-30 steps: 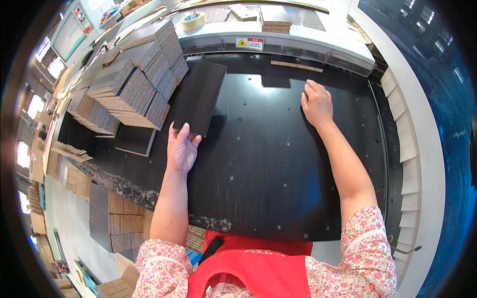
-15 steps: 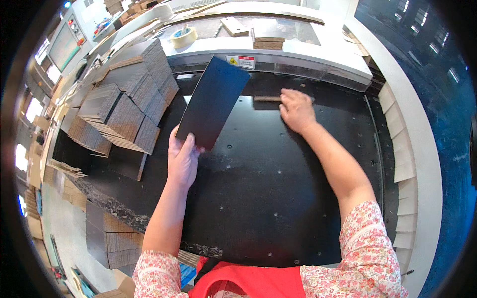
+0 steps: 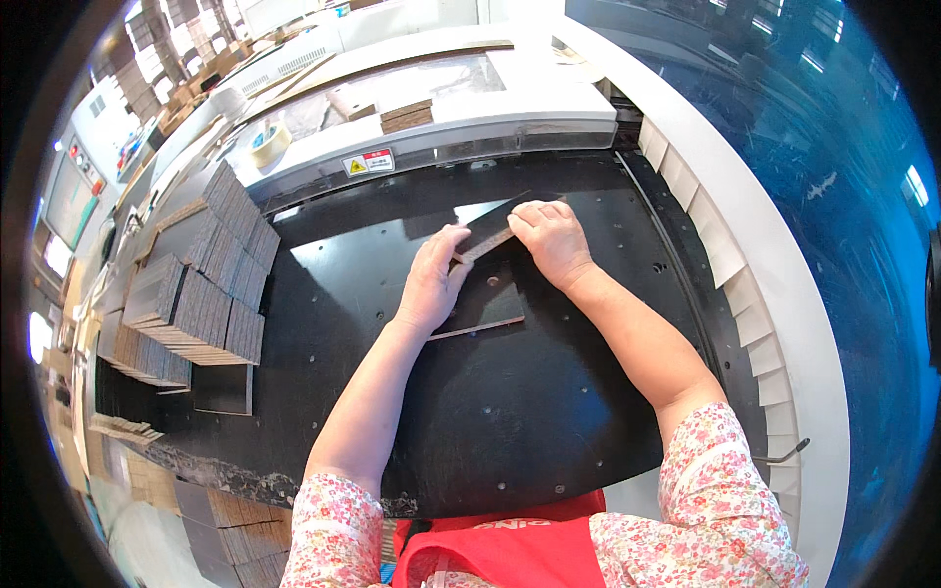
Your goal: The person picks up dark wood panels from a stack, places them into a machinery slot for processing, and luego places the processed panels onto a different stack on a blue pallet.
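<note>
Both hands meet over the black work table (image 3: 549,392), beyond its middle. My left hand (image 3: 431,279) is closed on the near-left end of a narrow brown-edged board (image 3: 487,244). My right hand (image 3: 554,243) has its fingers bent around the same piece at the far-right end. The piece slants between them, and my fingers hide both its ends. Flat on the table beneath, a dark rectangular panel (image 3: 487,306) shows its light near edge; my left hand covers part of it.
Stacks of dark-faced boards (image 3: 201,304) with brown edges stand at the left. Behind are a white machine ledge (image 3: 529,113), a tape roll (image 3: 271,144) and a small board pile (image 3: 406,116). Pale pleated flaps (image 3: 720,250) and a white curved frame (image 3: 784,333) border the right.
My left hand has moved right and lowered the dark panel it held up. It now grips the narrow brown-edged board beside my right hand. The view has swung to the right.
</note>
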Demonstrator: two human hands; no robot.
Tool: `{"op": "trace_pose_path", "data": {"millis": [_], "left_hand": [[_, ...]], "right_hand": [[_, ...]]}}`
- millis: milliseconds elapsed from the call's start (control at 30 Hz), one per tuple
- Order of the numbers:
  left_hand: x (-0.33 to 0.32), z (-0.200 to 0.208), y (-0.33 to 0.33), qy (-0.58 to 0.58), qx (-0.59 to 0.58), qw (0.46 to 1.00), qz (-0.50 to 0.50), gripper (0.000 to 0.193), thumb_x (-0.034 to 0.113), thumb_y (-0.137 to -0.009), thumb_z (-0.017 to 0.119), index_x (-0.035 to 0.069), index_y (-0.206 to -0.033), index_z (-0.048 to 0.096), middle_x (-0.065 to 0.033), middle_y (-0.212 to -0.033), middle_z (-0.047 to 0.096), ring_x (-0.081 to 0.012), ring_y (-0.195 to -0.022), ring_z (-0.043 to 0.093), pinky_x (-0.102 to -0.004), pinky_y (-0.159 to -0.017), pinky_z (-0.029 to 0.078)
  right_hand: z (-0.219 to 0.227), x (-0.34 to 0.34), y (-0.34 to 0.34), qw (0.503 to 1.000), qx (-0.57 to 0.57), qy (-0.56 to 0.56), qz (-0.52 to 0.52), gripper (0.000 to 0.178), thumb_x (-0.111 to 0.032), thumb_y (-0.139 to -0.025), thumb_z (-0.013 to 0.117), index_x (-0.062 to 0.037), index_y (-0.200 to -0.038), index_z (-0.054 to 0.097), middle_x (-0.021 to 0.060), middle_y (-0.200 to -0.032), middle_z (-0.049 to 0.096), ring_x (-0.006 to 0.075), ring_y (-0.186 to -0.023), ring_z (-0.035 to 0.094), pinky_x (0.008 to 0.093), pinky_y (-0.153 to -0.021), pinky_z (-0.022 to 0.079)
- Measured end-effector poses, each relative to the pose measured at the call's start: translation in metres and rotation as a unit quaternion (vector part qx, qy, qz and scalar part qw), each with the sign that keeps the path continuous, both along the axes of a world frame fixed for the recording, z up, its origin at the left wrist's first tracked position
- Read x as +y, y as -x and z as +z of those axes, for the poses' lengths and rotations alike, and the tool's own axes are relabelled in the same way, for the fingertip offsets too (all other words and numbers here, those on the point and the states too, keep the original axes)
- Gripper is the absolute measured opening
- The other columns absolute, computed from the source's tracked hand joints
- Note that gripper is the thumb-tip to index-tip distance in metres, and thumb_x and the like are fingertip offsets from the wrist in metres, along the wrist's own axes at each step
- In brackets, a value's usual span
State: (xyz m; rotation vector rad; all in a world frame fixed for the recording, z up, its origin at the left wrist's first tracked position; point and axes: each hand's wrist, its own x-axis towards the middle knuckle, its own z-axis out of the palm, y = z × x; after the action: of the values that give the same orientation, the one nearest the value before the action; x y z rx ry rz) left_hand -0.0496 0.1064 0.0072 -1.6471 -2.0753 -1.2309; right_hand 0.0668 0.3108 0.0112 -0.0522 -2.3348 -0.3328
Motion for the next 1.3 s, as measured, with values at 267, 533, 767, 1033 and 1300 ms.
{"op": "trace_pose_path", "data": {"millis": [267,533,767,1033,1300], "left_hand": [[-0.078,0.019,-0.025,0.084,0.09,0.987,0.106,0.03,0.014,-0.079,0.075,0.006,-0.107,0.067,-0.0151,-0.131,0.056,-0.0373,-0.13,0.046,-0.0478,-0.107,0.038],[-0.14,0.007,-0.047,0.153,0.018,0.978,0.141,0.045,0.021,-0.073,0.08,0.01,-0.115,0.068,-0.0137,-0.129,0.056,-0.0352,-0.122,0.05,-0.0466,-0.104,0.038],[-0.124,-0.003,-0.035,0.108,0.023,0.975,0.194,0.036,0.014,-0.078,0.076,0.009,-0.113,0.069,-0.0117,-0.122,0.06,-0.0308,-0.111,0.057,-0.0423,-0.097,0.044],[-0.125,-0.01,-0.032,0.087,0.007,0.972,0.219,0.036,0.014,-0.077,0.076,0.008,-0.112,0.07,-0.0129,-0.119,0.061,-0.031,-0.107,0.058,-0.0414,-0.093,0.046],[-0.122,-0.006,-0.034,0.097,0.008,0.97,0.225,0.035,0.015,-0.079,0.076,0.009,-0.113,0.069,-0.0128,-0.119,0.06,-0.0309,-0.108,0.058,-0.0409,-0.094,0.046]], "right_hand": [[-0.032,0.06,-0.038,0.984,-0.112,0.108,-0.089,0.017,-0.018,-0.086,0.061,-0.0111,-0.099,0.07,0.0085,-0.125,0.059,0.0247,-0.121,0.054,0.0361,-0.096,0.046],[-0.026,0.018,-0.033,0.962,-0.1,0.183,-0.176,0.032,-0.033,-0.09,0.059,-0.007,-0.107,0.068,0.0127,-0.14,0.051,0.0291,-0.132,0.045,0.0448,-0.102,0.041],[-0.032,0.021,-0.032,0.96,-0.07,0.195,-0.187,0.032,-0.032,-0.09,0.059,-0.0059,-0.105,0.068,0.0116,-0.14,0.053,0.0265,-0.132,0.045,0.0443,-0.102,0.041],[-0.033,0.022,-0.033,0.966,-0.046,0.181,-0.179,0.03,-0.031,-0.089,0.06,-0.0054,-0.102,0.069,0.0097,-0.136,0.056,0.0267,-0.129,0.049,0.0443,-0.1,0.043],[-0.036,0.055,-0.017,0.963,-0.043,0.155,-0.216,0.035,-0.04,-0.085,0.068,-0.0058,-0.089,0.074,0.0046,-0.12,0.061,0.0239,-0.118,0.054,0.0372,-0.092,0.051]]}}
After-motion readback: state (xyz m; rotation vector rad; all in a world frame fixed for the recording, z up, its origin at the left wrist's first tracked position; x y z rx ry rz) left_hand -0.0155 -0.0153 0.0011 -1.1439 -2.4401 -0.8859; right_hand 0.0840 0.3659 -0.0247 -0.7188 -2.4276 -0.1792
